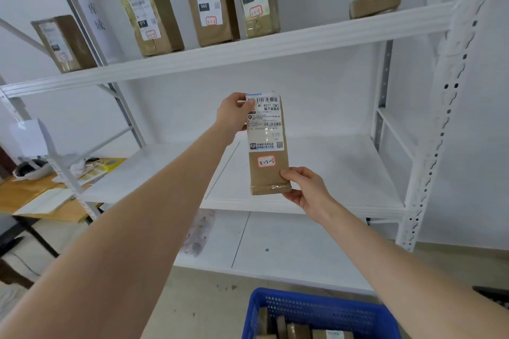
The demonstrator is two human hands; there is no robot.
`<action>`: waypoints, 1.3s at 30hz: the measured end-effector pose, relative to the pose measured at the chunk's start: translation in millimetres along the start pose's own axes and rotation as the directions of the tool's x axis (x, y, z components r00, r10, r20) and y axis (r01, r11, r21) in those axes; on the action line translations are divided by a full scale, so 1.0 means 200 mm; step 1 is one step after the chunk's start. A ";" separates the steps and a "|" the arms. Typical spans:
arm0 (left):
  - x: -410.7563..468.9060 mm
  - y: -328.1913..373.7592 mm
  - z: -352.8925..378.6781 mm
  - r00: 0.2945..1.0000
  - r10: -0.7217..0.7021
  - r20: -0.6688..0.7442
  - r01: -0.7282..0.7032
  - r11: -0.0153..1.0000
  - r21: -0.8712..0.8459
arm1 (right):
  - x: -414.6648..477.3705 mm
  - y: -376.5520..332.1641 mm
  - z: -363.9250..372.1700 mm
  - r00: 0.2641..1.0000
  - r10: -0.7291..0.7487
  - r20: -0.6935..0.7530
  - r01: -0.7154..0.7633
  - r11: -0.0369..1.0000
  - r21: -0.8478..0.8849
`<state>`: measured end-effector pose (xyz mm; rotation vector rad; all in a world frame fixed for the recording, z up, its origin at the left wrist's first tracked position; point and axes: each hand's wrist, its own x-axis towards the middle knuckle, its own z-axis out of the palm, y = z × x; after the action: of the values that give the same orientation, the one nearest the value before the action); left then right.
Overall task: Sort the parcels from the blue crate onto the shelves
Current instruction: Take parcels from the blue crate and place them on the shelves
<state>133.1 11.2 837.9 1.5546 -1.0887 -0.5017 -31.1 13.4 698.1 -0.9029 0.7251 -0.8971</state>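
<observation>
I hold a slim brown parcel point(267, 170) upright in front of the middle shelf point(344, 173). It carries a white shipping label and a red-edged sticker reading 3-2-5. My left hand point(234, 114) grips its top left corner. My right hand point(305, 187) pinches its bottom right corner. The blue crate point(316, 308) stands on the floor at the bottom of the view, with several brown parcels inside.
Several labelled brown parcels point(150, 15) stand on the top shelf point(248, 55), and a flat one point(376, 3) lies at its right end. A plastic-wrapped packet point(199, 231) lies on the bottom shelf. A wooden desk point(35, 195) with papers stands left of the rack.
</observation>
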 end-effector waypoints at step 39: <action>0.42 0.35 -1.11 0.905 0.420 0.063 -0.415 0.906 -0.081 | 0.32 -0.22 1.27 0.925 -0.375 0.067 0.377 0.925 -0.033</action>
<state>325.0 62.1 986.9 1.2024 -1.4091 -0.3016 194.0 29.2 839.6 -1.1277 0.5285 -1.1910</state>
